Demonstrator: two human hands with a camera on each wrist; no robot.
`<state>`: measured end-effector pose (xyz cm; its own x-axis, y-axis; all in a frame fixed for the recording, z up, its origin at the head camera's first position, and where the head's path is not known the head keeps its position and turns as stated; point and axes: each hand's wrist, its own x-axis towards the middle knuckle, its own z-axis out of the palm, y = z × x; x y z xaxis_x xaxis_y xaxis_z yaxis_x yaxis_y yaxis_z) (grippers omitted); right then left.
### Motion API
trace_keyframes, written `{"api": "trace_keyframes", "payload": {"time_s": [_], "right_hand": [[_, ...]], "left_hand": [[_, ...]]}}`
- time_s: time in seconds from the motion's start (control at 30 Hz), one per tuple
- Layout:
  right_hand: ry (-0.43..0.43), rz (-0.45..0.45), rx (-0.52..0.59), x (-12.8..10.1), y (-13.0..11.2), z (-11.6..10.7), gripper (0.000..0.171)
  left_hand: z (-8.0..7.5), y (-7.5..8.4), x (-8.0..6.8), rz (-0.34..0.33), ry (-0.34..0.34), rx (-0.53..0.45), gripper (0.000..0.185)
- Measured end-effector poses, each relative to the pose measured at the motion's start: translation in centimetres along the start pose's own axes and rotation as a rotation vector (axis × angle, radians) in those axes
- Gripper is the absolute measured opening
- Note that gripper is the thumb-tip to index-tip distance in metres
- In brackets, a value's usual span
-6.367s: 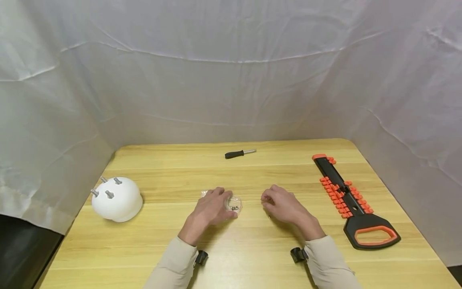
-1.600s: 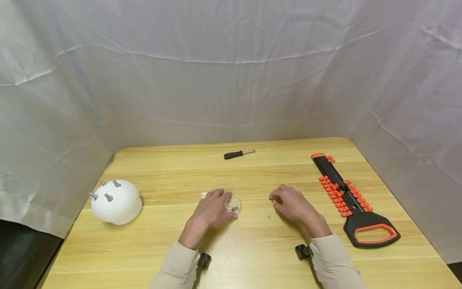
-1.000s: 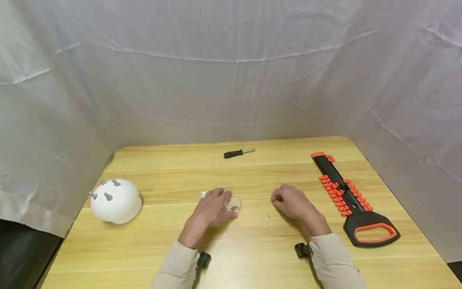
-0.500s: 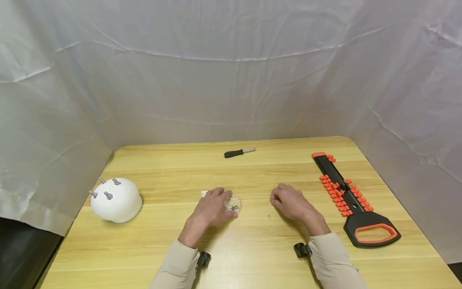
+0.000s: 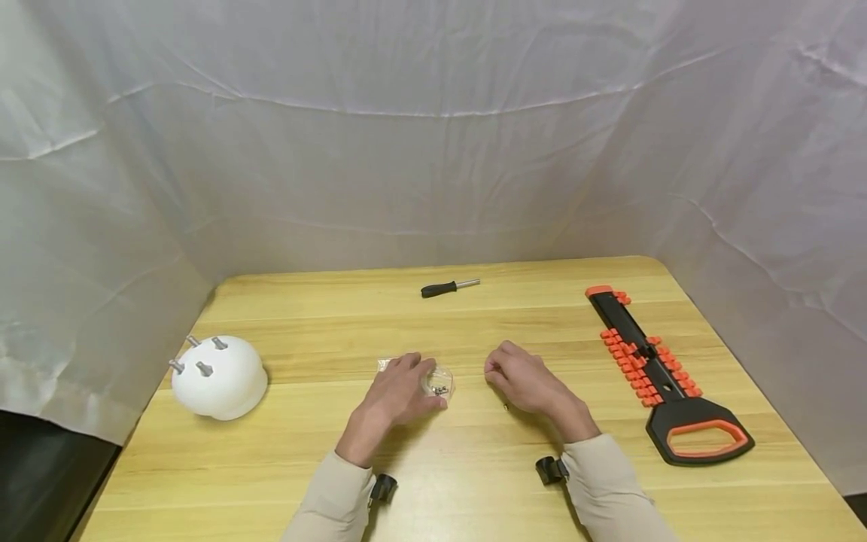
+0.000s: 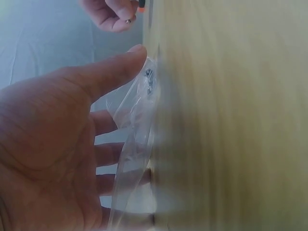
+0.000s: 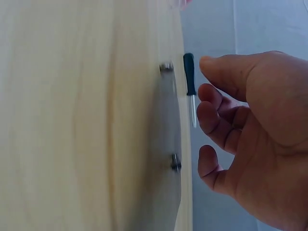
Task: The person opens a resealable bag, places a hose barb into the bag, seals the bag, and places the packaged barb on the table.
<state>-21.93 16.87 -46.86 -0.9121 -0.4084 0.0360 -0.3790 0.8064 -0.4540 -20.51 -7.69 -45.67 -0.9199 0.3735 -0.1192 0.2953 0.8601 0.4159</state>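
Observation:
My left hand point(image 5: 400, 391) rests over a small clear plastic bag point(image 6: 137, 139); its fingers reach straight behind the bag and the thumb lies by the end with small screws point(image 6: 148, 79). My right hand point(image 5: 524, 380) is just to the right of the bag, over the table, fingers bent. In the left wrist view a small metal screw point(image 6: 128, 21) shows at its fingertips. Two more screws lie on the table by the right hand in the right wrist view: one screw point(image 7: 166, 67) near the thumb side, another screw point(image 7: 175, 163) near the little-finger side.
A black-handled screwdriver point(image 5: 440, 289) lies at the back of the wooden table point(image 5: 305, 467). At the left sits a white dome point(image 5: 223, 384) with several metal pegs on top. A black rail with orange clips and a looped handle point(image 5: 698, 406) lies at the right.
The right hand has shifted left, towards the bag, over the last half second; earlier it was farther right, fingers at a small screw. The left hand and bag have stayed put.

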Motion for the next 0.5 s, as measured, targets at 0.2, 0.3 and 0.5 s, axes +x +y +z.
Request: {"api": "trace_keyframes", "payload": {"time_s": [0.2,0.3,0.5], "right_hand": [[-0.019,-0.024,0.009,0.5,-1.0,0.9,0.008],[-0.028,-0.045,0.011,0.7,-1.6,1.2,0.008],[-0.039,-0.098,0.005,1.4,-3.1,1.3,0.01]], "left_hand": [[0.2,-0.2,0.0,0.002,0.006,-0.006,0.071],[0.3,-0.2,0.0,0.002,0.008,-0.006,0.071],[0.3,-0.2,0.0,0.008,0.017,0.004,0.07]]}}
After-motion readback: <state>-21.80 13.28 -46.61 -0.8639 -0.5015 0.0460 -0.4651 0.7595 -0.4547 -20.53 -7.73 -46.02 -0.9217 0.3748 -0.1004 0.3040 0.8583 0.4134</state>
